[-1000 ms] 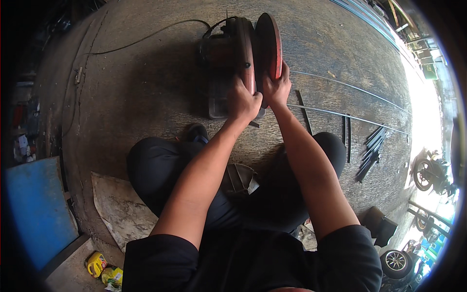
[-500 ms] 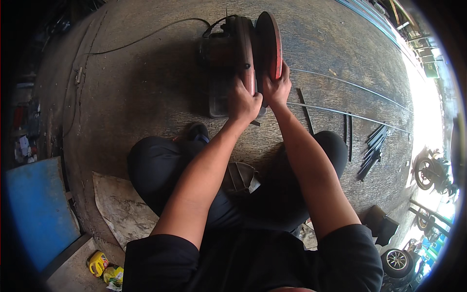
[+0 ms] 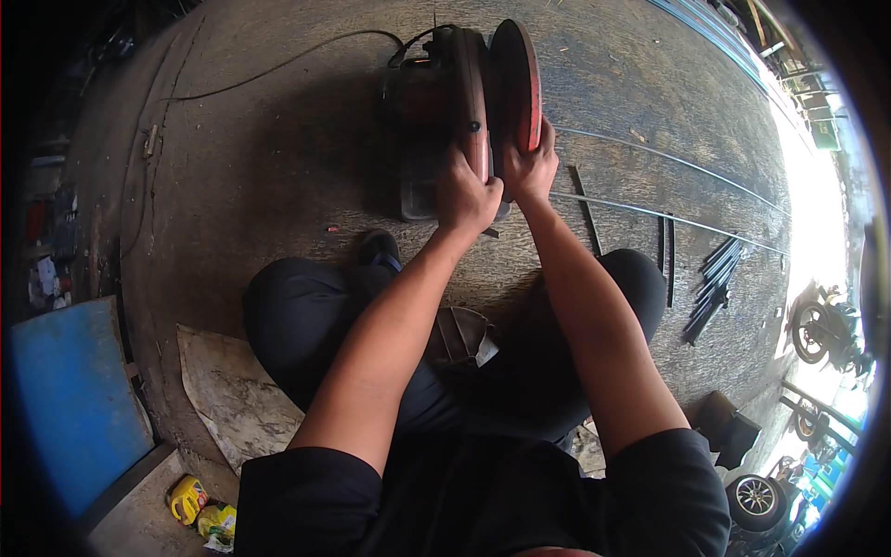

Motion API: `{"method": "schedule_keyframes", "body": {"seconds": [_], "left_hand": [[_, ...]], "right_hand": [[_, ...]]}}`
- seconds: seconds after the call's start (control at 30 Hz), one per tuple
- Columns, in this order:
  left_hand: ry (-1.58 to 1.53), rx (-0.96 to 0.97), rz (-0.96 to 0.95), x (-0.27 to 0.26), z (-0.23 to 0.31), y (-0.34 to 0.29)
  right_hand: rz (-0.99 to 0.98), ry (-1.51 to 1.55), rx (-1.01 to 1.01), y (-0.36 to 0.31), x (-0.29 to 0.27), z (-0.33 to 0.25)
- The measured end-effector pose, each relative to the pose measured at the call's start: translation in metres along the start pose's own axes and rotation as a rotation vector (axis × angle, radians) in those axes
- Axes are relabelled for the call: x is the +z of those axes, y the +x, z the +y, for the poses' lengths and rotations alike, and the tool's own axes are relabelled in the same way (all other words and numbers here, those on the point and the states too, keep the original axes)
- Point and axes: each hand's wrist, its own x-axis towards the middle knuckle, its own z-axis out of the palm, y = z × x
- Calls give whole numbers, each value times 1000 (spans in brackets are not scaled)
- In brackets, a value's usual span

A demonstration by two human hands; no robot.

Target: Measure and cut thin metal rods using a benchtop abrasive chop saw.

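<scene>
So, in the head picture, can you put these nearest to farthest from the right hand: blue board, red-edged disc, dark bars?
1. Red-edged disc, held in the right hand.
2. Dark bars, on the floor at right.
3. Blue board, far left.

The hands (image 3: 466, 197) (image 3: 532, 173) partly hide the machine (image 3: 471, 93) and red-rimmed disc (image 3: 513, 84).

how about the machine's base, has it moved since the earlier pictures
No: the machine's base keeps its place against the long dark strip to its right; the whole view drifts slightly.
</scene>
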Motion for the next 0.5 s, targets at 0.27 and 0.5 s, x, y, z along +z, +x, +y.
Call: {"method": "schedule_keyframes", "body": {"seconds": [0.27, 0.5], "left_hand": [[11, -64, -78, -2, 1, 0], [22, -18, -70, -2, 0, 0]], "right_hand": [[-9, -2, 25, 0, 1, 3], [-34, 14, 93, 0, -1, -1]]}}
